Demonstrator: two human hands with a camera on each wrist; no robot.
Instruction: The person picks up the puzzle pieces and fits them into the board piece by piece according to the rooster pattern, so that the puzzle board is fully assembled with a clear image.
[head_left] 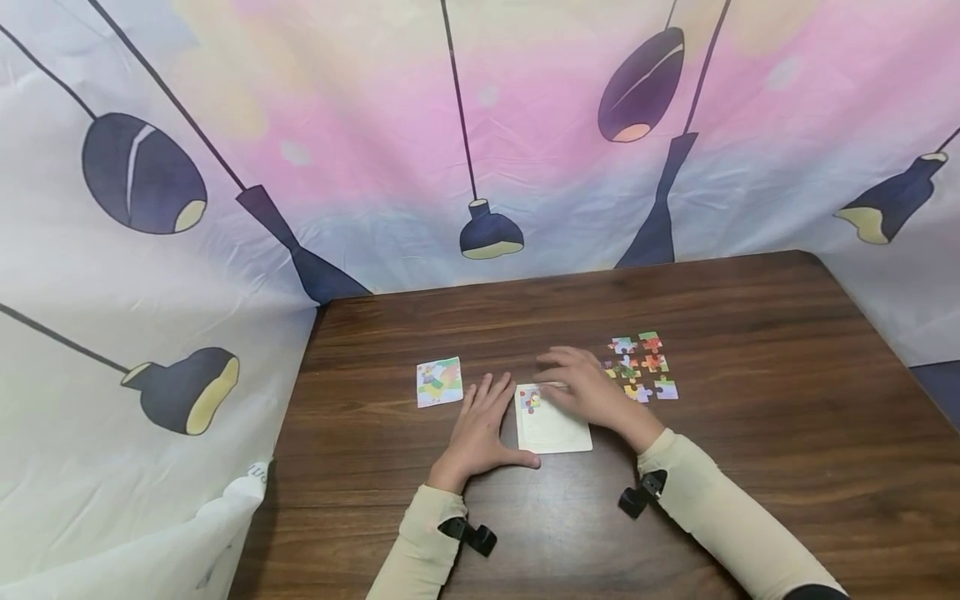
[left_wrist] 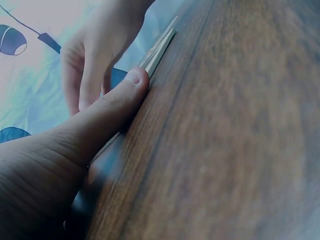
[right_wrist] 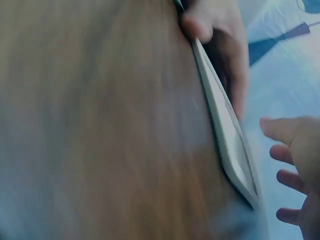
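A white square puzzle tray (head_left: 558, 435) lies on the table, with a small colourful jigsaw piece (head_left: 529, 397) in its far left corner. My left hand (head_left: 480, 439) rests at the tray's left side, fingers stretched out and the thumb along the near edge. In the left wrist view that thumb (left_wrist: 112, 106) lies against the tray's edge. My right hand (head_left: 588, 390) hovers over the far right part of the tray, hiding that corner. Its fingers are spread apart in the right wrist view, and nothing shows between them.
Several loose jigsaw pieces (head_left: 654, 364) lie right of the tray, partly behind the right hand. A square picture card (head_left: 439, 382) lies to the left. The brown wooden table (head_left: 750, 400) meets a printed cloth (head_left: 390, 167) at the back and left.
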